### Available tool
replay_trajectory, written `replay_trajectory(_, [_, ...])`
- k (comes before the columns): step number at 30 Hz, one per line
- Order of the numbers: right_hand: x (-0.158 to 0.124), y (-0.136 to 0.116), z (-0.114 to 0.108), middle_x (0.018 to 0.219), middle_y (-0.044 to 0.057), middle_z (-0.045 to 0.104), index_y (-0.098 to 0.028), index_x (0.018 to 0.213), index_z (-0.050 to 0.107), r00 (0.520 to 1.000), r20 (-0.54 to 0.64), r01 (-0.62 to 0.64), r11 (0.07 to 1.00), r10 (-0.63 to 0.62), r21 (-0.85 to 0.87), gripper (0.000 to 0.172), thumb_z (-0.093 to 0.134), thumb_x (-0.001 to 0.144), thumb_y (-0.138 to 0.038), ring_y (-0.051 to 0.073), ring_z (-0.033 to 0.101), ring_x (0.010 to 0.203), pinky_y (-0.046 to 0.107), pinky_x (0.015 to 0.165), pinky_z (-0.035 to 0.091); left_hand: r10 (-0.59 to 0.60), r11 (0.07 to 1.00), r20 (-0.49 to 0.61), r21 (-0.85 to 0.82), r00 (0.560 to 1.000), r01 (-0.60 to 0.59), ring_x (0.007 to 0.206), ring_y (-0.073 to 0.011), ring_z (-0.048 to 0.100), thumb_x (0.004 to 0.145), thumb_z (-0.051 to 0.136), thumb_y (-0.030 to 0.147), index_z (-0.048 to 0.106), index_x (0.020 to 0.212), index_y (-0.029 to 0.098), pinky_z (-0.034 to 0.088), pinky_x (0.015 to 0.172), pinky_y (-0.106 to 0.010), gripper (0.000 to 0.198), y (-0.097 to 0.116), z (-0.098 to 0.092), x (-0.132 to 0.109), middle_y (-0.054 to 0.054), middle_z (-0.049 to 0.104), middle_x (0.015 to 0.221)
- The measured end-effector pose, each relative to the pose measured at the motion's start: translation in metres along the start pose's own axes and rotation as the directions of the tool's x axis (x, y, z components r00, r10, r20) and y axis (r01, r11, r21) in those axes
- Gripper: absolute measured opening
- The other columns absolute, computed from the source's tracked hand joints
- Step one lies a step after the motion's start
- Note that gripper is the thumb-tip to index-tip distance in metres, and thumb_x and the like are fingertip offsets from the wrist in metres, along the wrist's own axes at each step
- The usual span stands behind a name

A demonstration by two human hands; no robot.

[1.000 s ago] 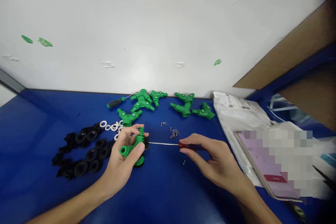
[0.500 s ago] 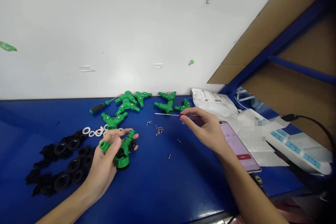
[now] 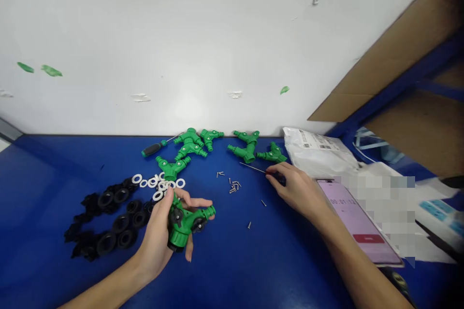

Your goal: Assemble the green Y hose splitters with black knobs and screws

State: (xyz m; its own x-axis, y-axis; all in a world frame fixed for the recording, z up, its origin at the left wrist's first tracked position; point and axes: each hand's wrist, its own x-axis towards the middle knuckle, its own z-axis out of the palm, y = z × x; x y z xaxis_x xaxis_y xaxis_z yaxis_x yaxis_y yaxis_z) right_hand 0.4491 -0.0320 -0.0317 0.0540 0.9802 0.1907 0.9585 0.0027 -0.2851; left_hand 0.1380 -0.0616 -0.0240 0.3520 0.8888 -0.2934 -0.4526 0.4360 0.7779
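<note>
My left hand (image 3: 159,224) is closed around a green Y-shaped hose splitter (image 3: 185,222) with two black valve knobs and a black ring at its lower end. My right hand (image 3: 293,186) grips the dark handle of a thin screwdriver (image 3: 253,167), low over the blue table, its shaft pointing left. Left of that hand are several small screws (image 3: 234,186), with single ones lying nearer me. White ring washers (image 3: 158,196) and black rings and caps (image 3: 107,243) lie to the left of and beyond my left hand.
More green splitters (image 3: 246,147) and a second screwdriver (image 3: 154,148) lie along the white wall (image 3: 203,48). At the right are a white plastic packet (image 3: 315,152), a phone (image 3: 357,222) showing a timer, and a power strip (image 3: 437,215).
The view has shifted left. My left hand has turned the splitter, so both black knobs now face me. My right hand is lower, still on the screwdriver.
</note>
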Motion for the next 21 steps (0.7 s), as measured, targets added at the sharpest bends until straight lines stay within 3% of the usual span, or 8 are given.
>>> replay_trajectory(3, [0.0,0.003,0.003,0.098,0.008,0.074,-0.021,0.094,0.071,1.0,-0.014,0.022,0.999,-0.023,-0.024,0.021,0.054,0.089,-0.031,0.028,0.07,0.085,0.04,0.071,0.054,0.085,0.995,0.1,0.048,0.991,-0.09,0.101,-0.0323,0.066,0.084,0.07,0.047,0.056,0.089,0.021,0.056,0.035,-0.025,0.031,-0.005,-0.005,-0.001,-0.011,0.068,0.105])
replay_trajectory(6, [-0.001,0.006,0.007,0.1,0.008,0.073,-0.02,0.097,0.071,0.997,-0.049,0.061,0.997,-0.063,-0.035,0.023,0.054,0.089,-0.033,0.027,0.071,0.087,0.04,0.075,0.055,0.164,0.972,0.119,0.15,0.979,-0.181,0.089,-0.0212,0.066,0.079,0.079,0.027,0.055,0.095,0.022,0.065,0.056,-0.03,0.03,-0.008,-0.004,-0.005,-0.003,0.061,0.104])
replay_trajectory(8, [-0.001,0.008,0.01,0.102,0.009,0.073,-0.02,0.098,0.071,0.992,-0.088,0.089,0.995,-0.092,-0.041,0.024,0.053,0.09,-0.034,0.028,0.07,0.091,0.042,0.08,0.055,0.155,0.963,0.128,0.2,0.98,-0.179,0.08,-0.0155,0.065,0.082,0.077,0.024,0.054,0.096,0.021,0.065,0.063,-0.031,0.027,-0.008,-0.001,-0.008,-0.001,0.06,0.099])
replay_trajectory(12, [-0.002,0.006,0.013,0.103,0.01,0.071,-0.019,0.097,0.07,0.96,-0.213,0.175,0.984,-0.18,-0.042,0.025,0.052,0.092,-0.036,0.029,0.067,0.096,0.045,0.086,0.054,0.088,0.968,0.179,0.217,0.98,-0.126,0.083,-0.0178,0.066,0.084,0.076,0.032,0.053,0.109,0.02,0.066,0.067,-0.034,0.036,-0.008,0.004,-0.01,-0.005,0.067,0.097])
replay_trajectory(16, [-0.002,0.001,0.012,0.099,0.01,0.07,-0.02,0.096,0.069,0.914,-0.303,0.277,0.961,-0.27,-0.019,0.023,0.052,0.094,-0.035,0.028,0.067,0.093,0.043,0.084,0.055,0.123,0.961,0.18,0.224,0.976,-0.163,0.076,-0.0155,0.065,0.086,0.073,0.035,0.047,0.122,0.022,0.064,0.062,-0.031,0.047,-0.01,0.004,-0.01,-0.007,0.067,0.103])
replay_trajectory(21, [-0.003,-0.008,0.008,0.097,0.01,0.07,-0.02,0.094,0.069,0.881,-0.351,0.341,0.94,-0.318,0.005,0.017,0.054,0.095,-0.03,0.027,0.067,0.091,0.043,0.082,0.055,0.127,0.962,0.125,0.228,0.984,-0.153,0.051,-0.0059,0.058,0.087,0.071,0.034,0.049,0.112,0.023,0.056,0.045,-0.021,0.035,-0.011,0.003,-0.01,-0.003,0.066,0.096])
